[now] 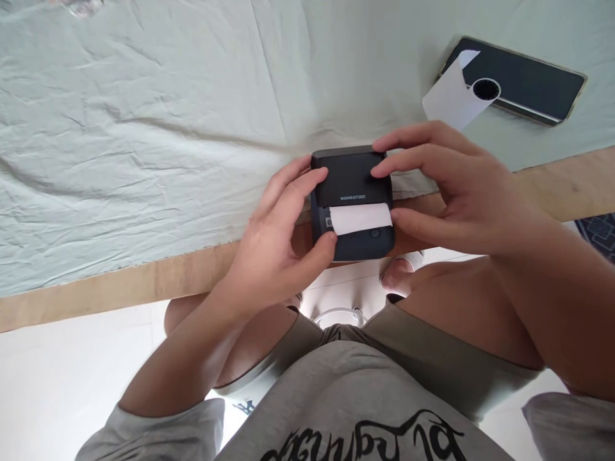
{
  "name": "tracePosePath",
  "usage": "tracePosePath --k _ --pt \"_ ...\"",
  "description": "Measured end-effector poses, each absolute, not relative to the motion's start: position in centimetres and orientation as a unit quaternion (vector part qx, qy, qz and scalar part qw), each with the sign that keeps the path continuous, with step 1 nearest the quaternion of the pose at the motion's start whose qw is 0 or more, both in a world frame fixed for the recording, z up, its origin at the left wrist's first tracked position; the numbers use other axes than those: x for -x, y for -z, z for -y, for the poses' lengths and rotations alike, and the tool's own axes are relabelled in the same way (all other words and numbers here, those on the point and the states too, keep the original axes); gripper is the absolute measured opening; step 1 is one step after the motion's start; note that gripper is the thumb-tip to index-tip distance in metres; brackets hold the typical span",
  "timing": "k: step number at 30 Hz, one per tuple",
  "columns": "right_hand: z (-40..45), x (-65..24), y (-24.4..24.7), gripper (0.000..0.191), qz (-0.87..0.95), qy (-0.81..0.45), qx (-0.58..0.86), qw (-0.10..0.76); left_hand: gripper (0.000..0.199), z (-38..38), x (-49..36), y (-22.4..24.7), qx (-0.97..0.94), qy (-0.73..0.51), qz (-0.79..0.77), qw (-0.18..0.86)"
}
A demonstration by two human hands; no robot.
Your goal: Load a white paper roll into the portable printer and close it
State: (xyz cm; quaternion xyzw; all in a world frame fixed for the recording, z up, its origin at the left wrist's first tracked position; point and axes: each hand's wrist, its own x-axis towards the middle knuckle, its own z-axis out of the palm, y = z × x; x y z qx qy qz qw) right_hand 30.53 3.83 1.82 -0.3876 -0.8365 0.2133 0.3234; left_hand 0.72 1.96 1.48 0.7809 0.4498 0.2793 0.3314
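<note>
Printer (353, 179) at near table edge (192, 269), flanked by both hands, likely for steadiness. Left hand (269, 250): fingers slightly parted, thumb by paper strip (361, 218). Right hand (473, 192): fingers spread, thumb near strip's other end.

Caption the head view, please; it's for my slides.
Both hands steady a black NIIMBOT printer, a white paper strip emerging, at the edge of a cloth-covered table.

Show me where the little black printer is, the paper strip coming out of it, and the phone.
Printer (353, 176): head view, dark lid.
Paper strip (361, 218): head view, middle.
Phone (535, 83): head view, dark face.
</note>
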Motion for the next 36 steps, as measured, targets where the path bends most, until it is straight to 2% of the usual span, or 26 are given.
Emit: tracePosePath --k 7,11,15,19,20,23,25,28,33,36 --pt "-3.6 -28.3 -2.0 0.005 0.78 -0.227 0.447 0.375 0.034 -2.4 -2.1 -1.1 -0.757 -0.328 -0.475 0.306" --pt "-3.7 -27.5 -1.8 0.008 0.738 -0.26 0.484 0.392 0.019 -2.6 -2.9 -0.9 -0.728 -0.352 -0.486 0.333" --pt "-3.8 -27.3 -1.7 0.013 0.721 -0.287 0.493 0.394 0.019 -2.7 -2.9 -1.0 -0.722 -0.355 -0.478 0.351" --pt "-3.7 -27.4 -1.8 0.035 0.722 -0.327 0.442 0.42 0.035 -2.5 -1.9 -1.4 -0.718 -0.329 -0.475 0.388" --pt "-3.7 -27.5 -1.8 0.034 0.723 -0.325 0.435 0.428 0.041 -2.4 -1.5 -1.6 -0.727 -0.313 -0.473 0.387" --pt "-4.0 -27.9 -1.5 0.009 0.73 -0.285 0.459 0.419 0.065 -1.8 -0.6 -1.7 -0.779 -0.243 -0.467 0.34" --pt "-4.3 -28.2 -1.2 0.028 0.743 -0.29 0.471 0.376 0.089 -1.2 -0.3 -1.4 -0.799 -0.188 -0.474 0.318" --pt "-4.7 -28.6 -1.1 0.043 0.753 -0.335 0.469 0.317 0.121 -0.3 -0.3 -0.4 -0.816 -0.15 -0.488 0.272" --pt "-4.8 -28.8 -0.9 0.067 0.728 -0.337 0.52 0.293 0.115 -0.3 -0.1 0.8 -0.83 -0.174 -0.471 0.244" --pt "-4.6 -28.8 -0.7 0.072 0.719 -0.331 0.54 0.286 0.113 -0.6 0.2 0.9 -0.824 -0.193 -0.47 0.251"
